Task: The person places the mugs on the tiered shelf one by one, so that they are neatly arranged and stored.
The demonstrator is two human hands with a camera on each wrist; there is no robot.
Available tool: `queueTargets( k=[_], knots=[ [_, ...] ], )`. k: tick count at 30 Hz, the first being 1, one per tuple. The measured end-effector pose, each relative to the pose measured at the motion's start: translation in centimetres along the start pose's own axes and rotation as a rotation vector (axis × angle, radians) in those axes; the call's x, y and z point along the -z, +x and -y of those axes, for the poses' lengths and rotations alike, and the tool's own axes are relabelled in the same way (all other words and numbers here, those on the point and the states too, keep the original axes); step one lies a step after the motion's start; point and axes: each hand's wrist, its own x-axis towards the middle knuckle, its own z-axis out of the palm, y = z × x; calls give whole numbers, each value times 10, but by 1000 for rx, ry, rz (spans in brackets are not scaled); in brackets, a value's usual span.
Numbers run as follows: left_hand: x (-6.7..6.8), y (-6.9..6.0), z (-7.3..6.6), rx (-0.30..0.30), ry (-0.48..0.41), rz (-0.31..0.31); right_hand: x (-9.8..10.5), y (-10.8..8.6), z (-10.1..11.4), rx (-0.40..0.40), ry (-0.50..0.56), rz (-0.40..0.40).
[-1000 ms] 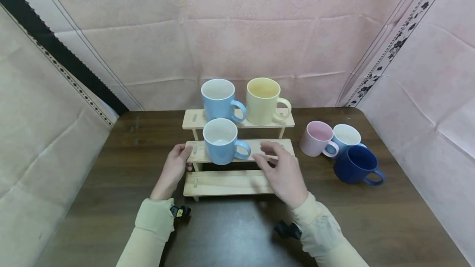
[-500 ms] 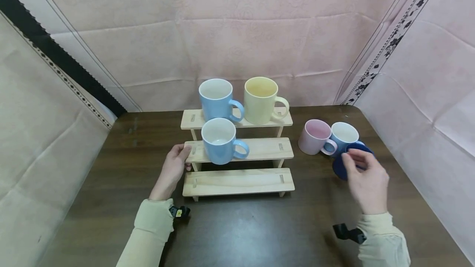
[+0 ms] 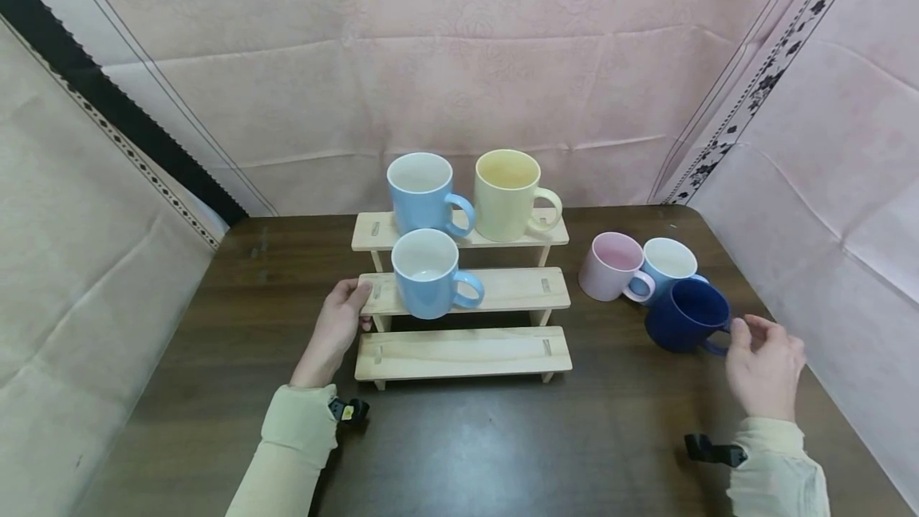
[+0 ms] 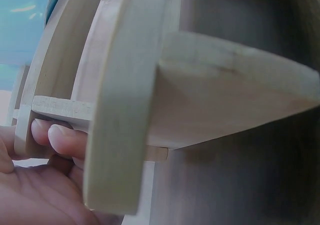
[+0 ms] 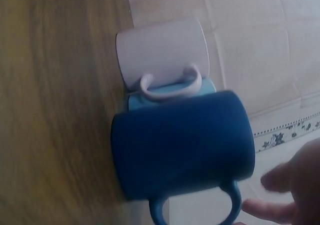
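Note:
My left hand [image 3: 333, 337] grips the left end of the middle tier of a wooden three-tier rack [image 3: 502, 289]; in the left wrist view, the fingers [image 4: 67, 141] curl round a wooden edge. A light blue mug [image 3: 424, 282] stands on that tier's left part. At the right, my right hand [image 3: 768, 369] is by the handle of a dark blue mug [image 3: 678, 325] upright on the table. The right wrist view shows the fingers [image 5: 270, 210] parted beside the handle of the dark blue mug [image 5: 185, 145]; whether they touch it is unclear.
The rack's top tier holds a blue mug [image 3: 416, 202] and a yellow mug [image 3: 502, 202]. A pink mug [image 3: 603, 274] and a pale blue mug [image 3: 664, 263] stand behind the dark blue one. Cloth walls [image 3: 445, 86] surround the table.
My right hand has moved from beside the rack, over the dark blue mug, to its handle side. My left hand stays on the rack. The mugs stand where they were.

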Motion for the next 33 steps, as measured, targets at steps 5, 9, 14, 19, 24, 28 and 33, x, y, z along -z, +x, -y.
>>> queueTargets(
  k=[5,9,14,19,24,28,33],
  knots=[
    [0,-1,0,-1,-2,-3,6,0,-9,56,-92,123],
    [1,-1,0,-1,-1,0,9,0,-16,96,-133,212],
    [1,0,0,-3,-8,-2,12,4,-22,127,-124,274],
    [0,-1,0,-3,-13,1,12,5,-24,120,-130,307],
    [0,-1,0,5,-12,3,6,2,-26,181,-107,282],
    [0,0,0,9,-16,3,1,1,-26,205,-110,199],
    [0,0,1,12,-15,6,-4,-1,-26,133,-40,109]
  ],
)
